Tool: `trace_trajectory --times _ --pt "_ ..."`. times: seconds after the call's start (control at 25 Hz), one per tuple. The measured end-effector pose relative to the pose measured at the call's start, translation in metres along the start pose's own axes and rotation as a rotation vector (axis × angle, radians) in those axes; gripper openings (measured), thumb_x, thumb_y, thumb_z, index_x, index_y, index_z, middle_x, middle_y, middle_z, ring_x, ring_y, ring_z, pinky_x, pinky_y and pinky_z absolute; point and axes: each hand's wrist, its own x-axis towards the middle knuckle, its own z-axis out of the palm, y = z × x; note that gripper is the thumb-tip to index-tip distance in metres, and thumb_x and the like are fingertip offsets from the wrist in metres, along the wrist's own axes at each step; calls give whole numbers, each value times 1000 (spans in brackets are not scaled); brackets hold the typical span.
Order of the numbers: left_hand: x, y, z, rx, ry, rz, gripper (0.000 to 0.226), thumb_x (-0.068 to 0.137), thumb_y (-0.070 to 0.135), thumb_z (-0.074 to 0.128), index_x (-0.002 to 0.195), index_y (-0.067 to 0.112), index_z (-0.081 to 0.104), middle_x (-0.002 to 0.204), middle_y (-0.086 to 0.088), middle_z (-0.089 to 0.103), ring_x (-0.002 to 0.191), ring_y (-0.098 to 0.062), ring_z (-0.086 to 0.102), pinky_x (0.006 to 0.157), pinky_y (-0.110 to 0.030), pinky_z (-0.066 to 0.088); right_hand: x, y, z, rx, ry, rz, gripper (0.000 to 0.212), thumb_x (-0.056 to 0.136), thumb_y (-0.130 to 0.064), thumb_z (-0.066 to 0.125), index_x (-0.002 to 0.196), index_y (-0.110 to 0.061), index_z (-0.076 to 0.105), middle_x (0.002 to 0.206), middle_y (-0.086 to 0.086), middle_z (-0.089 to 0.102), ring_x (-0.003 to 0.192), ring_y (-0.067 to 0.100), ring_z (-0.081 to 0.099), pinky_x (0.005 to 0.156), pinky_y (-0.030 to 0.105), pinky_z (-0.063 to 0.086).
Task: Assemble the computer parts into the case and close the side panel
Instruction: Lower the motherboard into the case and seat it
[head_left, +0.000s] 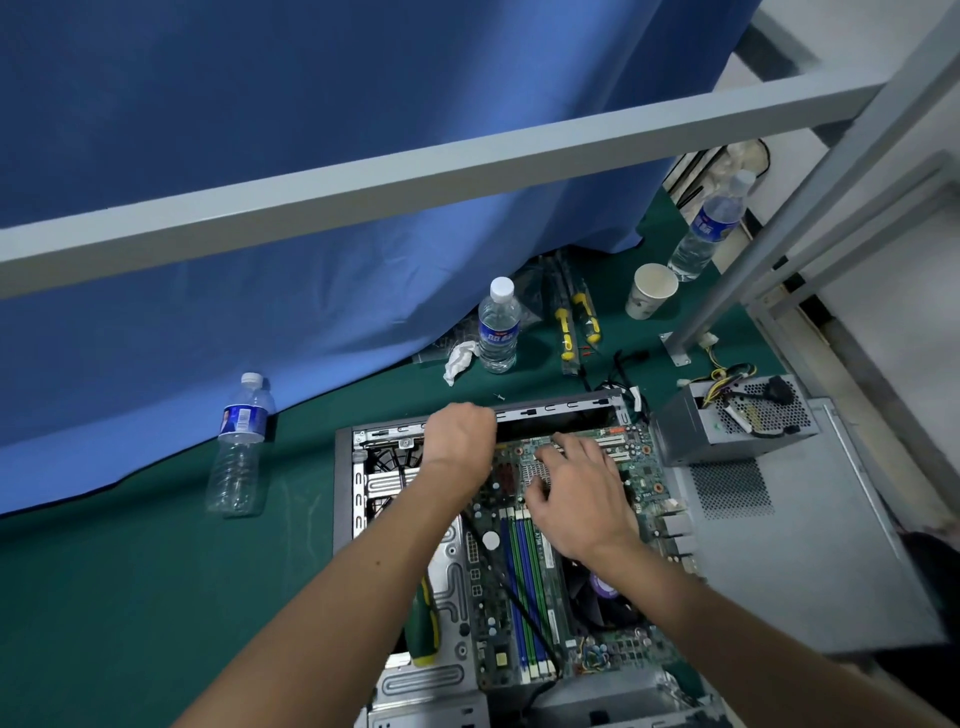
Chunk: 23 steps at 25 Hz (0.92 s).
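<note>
Motherboard (524, 582) lying flat inside the open computer case (345, 499), which rests on its side on the green bench mat (130, 597). The board reads as a thin, rigid but brittle panel, light for its area; it should be handled by bare edges or unpopulated zones, never by the memory sticks (522, 577), capacitors or the CPU cooler fan (597, 592) at its near right.

Right hand (582, 499), fingers spread and extended, rests fingertips-down on the far part of the board near the expansion slots; it holds nothing. Left hand (460, 441) is curled knuckles-up at the far wall of the case; whether it pinches a screw or small part underneath cannot be told.

A black cable (498, 582) crosses the board diagonally and could snag under it. A green-and-yellow screwdriver (428, 623) lies on the case floor to the left of the board.

Outside the case, just right of it, the power supply (737, 421) with its loose wire bundle sits on the detached side panel (810, 545); it looks the heaviest part and is best gripped by its metal body. Further out: three water bottles (500, 327), a paper cup (650, 290), spare screwdrivers (574, 325) and the blue curtain (260, 130).
</note>
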Motion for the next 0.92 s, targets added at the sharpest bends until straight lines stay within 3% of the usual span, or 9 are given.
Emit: trace_trajectory --times 0.12,0.36,0.48,0.64,0.76,0.92 --pt "-2 8 7 110 27 105 27 87 -6 55 103 12 68 106 -7 68 101 -25 61 71 -33 46 0 0 0 4 -1 3 50 92 -42 39 134 -19 54 147 5 43 136 24 32 113 42 29" --pt "-14 -12 13 -157 41 -113 22 90 -1 60 107 13 67 109 -7 62 92 -27 64 63 -33 42 0 1 0 26 -2 2 50 92 -41 39 135 -18 53 147 5 42 137 23 31 114 42 28" --pt "-23 -7 20 -156 112 -87 40 83 -10 61 117 10 60 111 -8 59 97 -27 62 65 -32 42 -1 0 -2 24 -4 1 51 92 -41 39 135 -18 53 148 5 42 137 23 31 114 42 28" --pt "-20 -7 18 -114 112 -21 36 82 -10 57 111 11 61 108 -8 59 95 -26 62 63 -32 41 -2 0 -2 25 -8 -1 51 93 -40 38 136 -18 52 150 6 41 138 23 30 115 43 28" --pt "-16 -12 18 -124 113 8 29 85 -7 58 106 13 62 105 -6 61 91 -23 61 67 -33 48 -1 0 -2 30 -9 -2 51 93 -41 38 137 -18 52 150 6 40 139 23 29 116 43 27" --pt "-14 -9 22 -125 137 0 33 84 -7 58 111 12 61 109 -6 59 98 -23 58 67 -31 46 0 0 -1 33 -6 -4 51 93 -41 38 136 -19 52 150 6 40 139 23 29 116 43 26"
